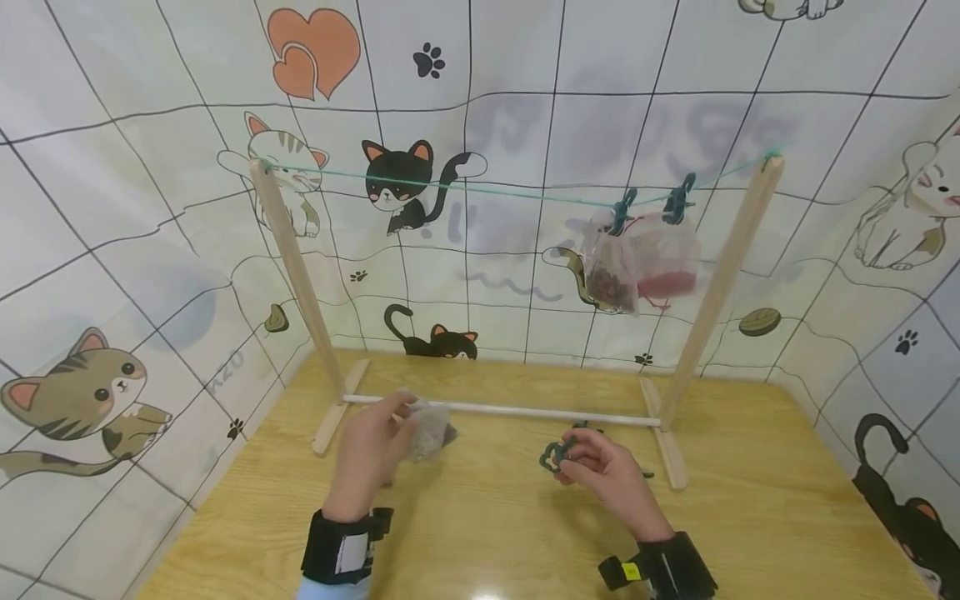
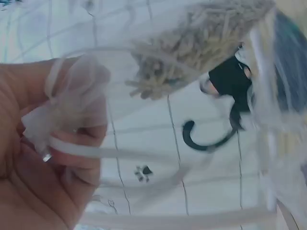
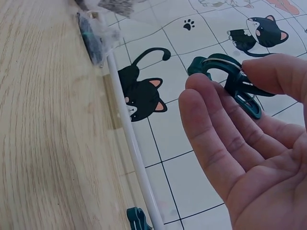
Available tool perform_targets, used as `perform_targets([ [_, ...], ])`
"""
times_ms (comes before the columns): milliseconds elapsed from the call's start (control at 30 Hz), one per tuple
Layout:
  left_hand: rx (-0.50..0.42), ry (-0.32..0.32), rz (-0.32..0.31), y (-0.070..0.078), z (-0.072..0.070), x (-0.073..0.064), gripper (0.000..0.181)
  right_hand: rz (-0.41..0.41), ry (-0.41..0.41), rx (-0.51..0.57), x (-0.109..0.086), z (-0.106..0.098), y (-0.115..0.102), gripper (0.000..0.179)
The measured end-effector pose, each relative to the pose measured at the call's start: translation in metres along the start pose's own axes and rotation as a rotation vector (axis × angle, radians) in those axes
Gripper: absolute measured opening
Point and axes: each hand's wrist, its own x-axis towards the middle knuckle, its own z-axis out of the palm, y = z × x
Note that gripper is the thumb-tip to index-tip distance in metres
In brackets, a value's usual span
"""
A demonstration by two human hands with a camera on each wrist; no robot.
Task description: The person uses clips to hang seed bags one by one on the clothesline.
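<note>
In the head view my left hand (image 1: 371, 454) grips a sheer white drawstring pouch (image 1: 427, 432) by its gathered neck, just in front of the rack's white rod. Pale dried pieces fill the pouch's far end in the left wrist view, and its ribbon hangs loose by the fingers. A dark green clothespin (image 3: 230, 79) is pinched between thumb and fingers of my right hand (image 1: 611, 479), held above the table. Close by on the table lies another green clothespin (image 3: 137, 219). A second sheer pouch with dark contents (image 3: 91, 40) shows near the rod.
A green cord (image 1: 465, 188) runs between two wooden posts (image 1: 296, 275). Toward its right end, green clothespins (image 1: 678, 200) hold a pouch with brown contents (image 1: 611, 279) and one with pink contents (image 1: 667, 271). The white rod (image 1: 517, 411) joins the feet; a cat-print sheet stands behind.
</note>
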Motion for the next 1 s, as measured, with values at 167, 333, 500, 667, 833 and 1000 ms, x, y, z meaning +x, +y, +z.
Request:
perform_targets([
  [167,-0.099,-0.028,0.025,0.024,0.004,0.004,0.025,-0.021,0.059,0.014,-0.003,0.0,-0.002,0.041],
  [333,-0.147,-0.163,0.079,0.047,0.008,0.015,0.029,-0.096,0.1,0.02,-0.004,-0.004,-0.006,0.033],
  [500,-0.108,-0.226,0.232,0.066,0.008,0.029,0.026,-0.163,0.106,0.014,-0.003,-0.009,-0.019,0.032],
  [667,-0.081,-0.266,0.31,0.083,0.004,0.046,0.025,-0.186,0.15,0.001,0.002,-0.02,-0.042,0.034],
  [833,-0.102,-0.27,0.359,0.1,0.002,0.067,0.015,-0.239,0.196,-0.05,0.008,-0.032,-0.068,0.032],
  [1000,-0.147,-0.203,0.435,0.115,0.005,0.093,0.007,-0.332,0.24,-0.134,0.019,-0.045,-0.101,0.03],
])
